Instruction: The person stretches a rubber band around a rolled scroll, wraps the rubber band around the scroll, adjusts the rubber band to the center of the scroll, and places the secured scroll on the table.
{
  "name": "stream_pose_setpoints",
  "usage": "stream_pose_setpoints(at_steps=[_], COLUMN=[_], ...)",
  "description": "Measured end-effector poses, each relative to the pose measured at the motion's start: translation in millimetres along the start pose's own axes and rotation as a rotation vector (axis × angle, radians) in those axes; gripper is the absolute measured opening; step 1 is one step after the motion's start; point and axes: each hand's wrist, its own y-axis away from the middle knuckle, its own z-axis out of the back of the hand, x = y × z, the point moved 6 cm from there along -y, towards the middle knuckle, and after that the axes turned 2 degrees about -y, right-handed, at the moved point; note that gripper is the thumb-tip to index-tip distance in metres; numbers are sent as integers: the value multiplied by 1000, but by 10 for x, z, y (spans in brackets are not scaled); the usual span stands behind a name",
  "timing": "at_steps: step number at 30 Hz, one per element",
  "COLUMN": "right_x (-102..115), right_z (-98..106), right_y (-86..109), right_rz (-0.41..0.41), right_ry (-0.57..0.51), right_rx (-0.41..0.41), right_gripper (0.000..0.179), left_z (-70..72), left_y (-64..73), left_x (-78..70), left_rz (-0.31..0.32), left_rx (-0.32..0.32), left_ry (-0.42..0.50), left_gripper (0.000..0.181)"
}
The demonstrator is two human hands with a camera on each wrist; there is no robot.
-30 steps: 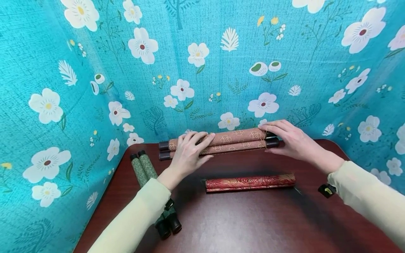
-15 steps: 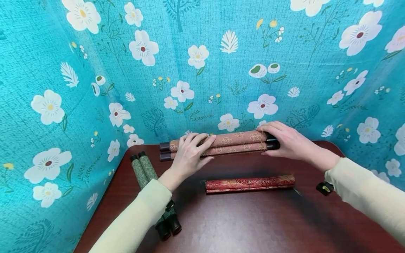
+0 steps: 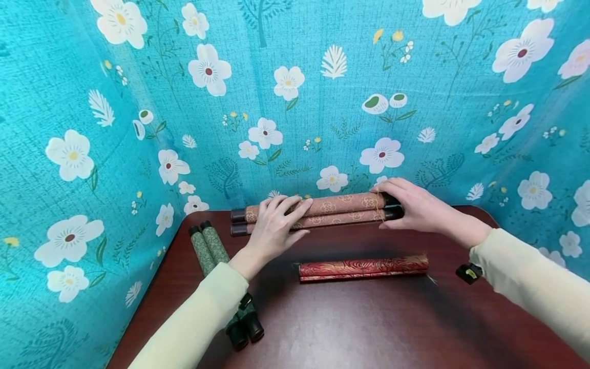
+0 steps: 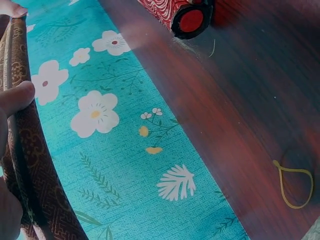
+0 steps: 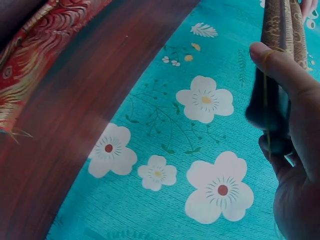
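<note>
A pinkish-brown brocade scroll [image 3: 343, 204], rolled into two parallel rolls with dark end knobs, is held above the back of the table. My left hand [image 3: 273, 225] grips it near its left end, fingers over the top. At the right end, my right hand [image 3: 421, 209] has its thumb and fingers around the knobs. A thin yellow rubber band [image 5: 266, 95] stretches across that end in the right wrist view, running by the thumb. In the head view it crosses both rolls at my right fingertips. My palm hides part of the right knobs.
A red and gold scroll [image 3: 364, 267] lies mid-table. A green scroll [image 3: 213, 246] with black knobs lies on the left, partly under my left sleeve. Another yellow rubber band [image 4: 296, 187] is on the table. A floral turquoise curtain [image 3: 295, 128] borders the table.
My right hand has shifted slightly left along the scroll, and the rubber band has moved with it from near the knobs onto the brocade. My left hand keeps its grip.
</note>
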Motion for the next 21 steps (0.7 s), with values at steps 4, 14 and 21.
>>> stream_pose_setpoints(at_steps=[4, 14, 21], right_x=[-11, 18, 64], right_z=[-7, -53, -32], right_y=[59, 25, -28], right_rz=[-13, -30, -22], right_ry=[-5, -14, 40], right_rx=[-20, -8, 39], right_gripper=[84, 84, 77], left_z=[2, -8, -4], left_y=[5, 11, -12], left_x=[14, -10, -26], left_rz=[2, -11, -51], left_rx=[3, 3, -11], left_ry=[29, 35, -28], left_gripper=[73, 73, 73])
